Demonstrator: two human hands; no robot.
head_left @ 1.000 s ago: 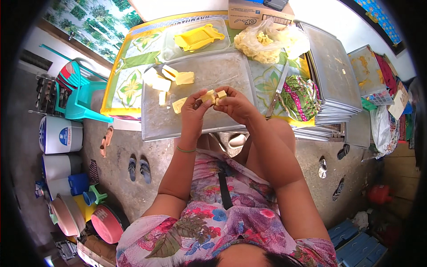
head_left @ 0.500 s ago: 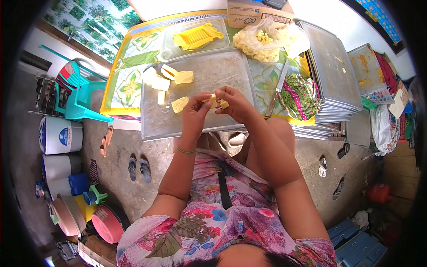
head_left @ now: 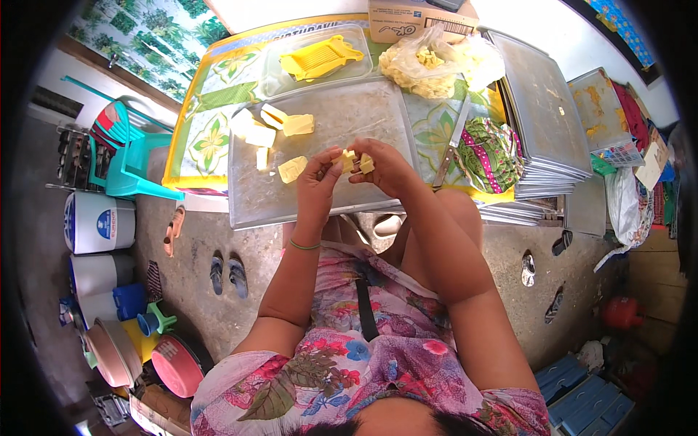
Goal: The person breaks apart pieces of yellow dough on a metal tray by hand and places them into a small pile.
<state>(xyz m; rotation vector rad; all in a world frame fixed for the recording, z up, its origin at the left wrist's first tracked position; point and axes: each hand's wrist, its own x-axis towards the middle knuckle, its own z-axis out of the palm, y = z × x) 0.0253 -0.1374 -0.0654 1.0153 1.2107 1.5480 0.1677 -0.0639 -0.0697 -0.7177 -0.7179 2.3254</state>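
Note:
Over the near part of a grey metal tray (head_left: 371,109), my two hands are close together. My left hand (head_left: 320,171) pinches a small pale yellow piece of what looks like dough (head_left: 347,161) between thumb and fingers. A second small dough piece (head_left: 366,166) is in the curled fingers of my right hand (head_left: 389,171); a narrow gap shows between the two pieces. Beside my left hand lies a larger dough block (head_left: 293,170). Several more cut dough blocks (head_left: 299,125) are grouped on the tray's left side.
A knife (head_left: 452,145) and a bundled green patterned cloth (head_left: 483,156) lie right of the tray. Behind are a clear container (head_left: 276,86) with a yellow ridged plastic board (head_left: 320,58), a plastic bag of yellow pieces (head_left: 418,69) and a cardboard box (head_left: 389,22). Stacked metal trays (head_left: 534,102) stand right.
The piece in my right hand has turned and shows more of its surface. Both hands stay over the same spot. The view has shifted slightly.

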